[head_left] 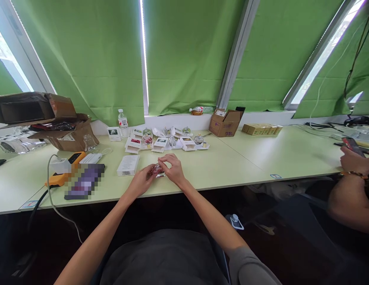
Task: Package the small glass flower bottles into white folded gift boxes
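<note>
My left hand (142,181) is closed around the side of a small clear, shiny piece with a reddish tint (158,171), glass-like in look, just above the table's front part. My right hand (173,169) pinches at the top of the same piece with thumb and forefinger. The fingers cover much of it, so its exact kind is hard to tell. Left of the hands lies a closed white carton (128,165) with a barcode on its front side. Behind them stand several opened small white boxes (159,145) with round clear pieces (199,139) in or beside them.
To the left are a phone (85,183), an orange power strip (58,180) with cables, and brown cartons (64,134). A water bottle (123,122) stands at the back. Right are an open carton (226,122), yellow boxes (261,129) and another person's hand (355,160) holding a phone.
</note>
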A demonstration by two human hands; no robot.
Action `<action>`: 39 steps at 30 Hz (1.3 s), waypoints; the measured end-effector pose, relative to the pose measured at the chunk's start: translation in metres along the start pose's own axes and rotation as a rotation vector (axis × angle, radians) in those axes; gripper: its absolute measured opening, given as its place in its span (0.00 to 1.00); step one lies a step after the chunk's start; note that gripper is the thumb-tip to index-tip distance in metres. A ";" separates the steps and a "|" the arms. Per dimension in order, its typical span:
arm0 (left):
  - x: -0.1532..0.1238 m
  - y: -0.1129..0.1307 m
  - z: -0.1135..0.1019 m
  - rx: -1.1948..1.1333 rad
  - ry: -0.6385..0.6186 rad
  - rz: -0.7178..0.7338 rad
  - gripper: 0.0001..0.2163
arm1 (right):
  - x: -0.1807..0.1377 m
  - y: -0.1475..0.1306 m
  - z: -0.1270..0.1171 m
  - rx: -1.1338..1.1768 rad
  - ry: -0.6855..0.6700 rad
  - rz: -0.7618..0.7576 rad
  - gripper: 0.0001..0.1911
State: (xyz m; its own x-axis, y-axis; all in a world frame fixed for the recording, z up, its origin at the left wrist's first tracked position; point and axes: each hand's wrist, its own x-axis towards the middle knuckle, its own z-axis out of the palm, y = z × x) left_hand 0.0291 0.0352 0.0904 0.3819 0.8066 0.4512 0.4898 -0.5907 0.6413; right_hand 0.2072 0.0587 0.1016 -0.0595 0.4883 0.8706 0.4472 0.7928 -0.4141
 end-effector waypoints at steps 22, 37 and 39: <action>0.000 0.005 -0.002 0.030 -0.009 -0.015 0.16 | -0.001 -0.002 0.000 0.023 -0.009 0.016 0.05; 0.000 0.001 -0.001 0.015 -0.010 -0.017 0.18 | 0.000 0.003 0.000 0.011 -0.014 0.010 0.03; 0.000 0.001 -0.001 0.014 -0.002 -0.014 0.18 | 0.000 0.003 0.000 0.009 -0.016 0.020 0.03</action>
State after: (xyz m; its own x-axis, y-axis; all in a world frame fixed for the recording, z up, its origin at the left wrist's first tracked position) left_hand 0.0292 0.0341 0.0916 0.3764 0.8150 0.4406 0.5059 -0.5792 0.6392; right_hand 0.2088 0.0608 0.1009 -0.0647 0.5096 0.8580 0.4403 0.7861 -0.4337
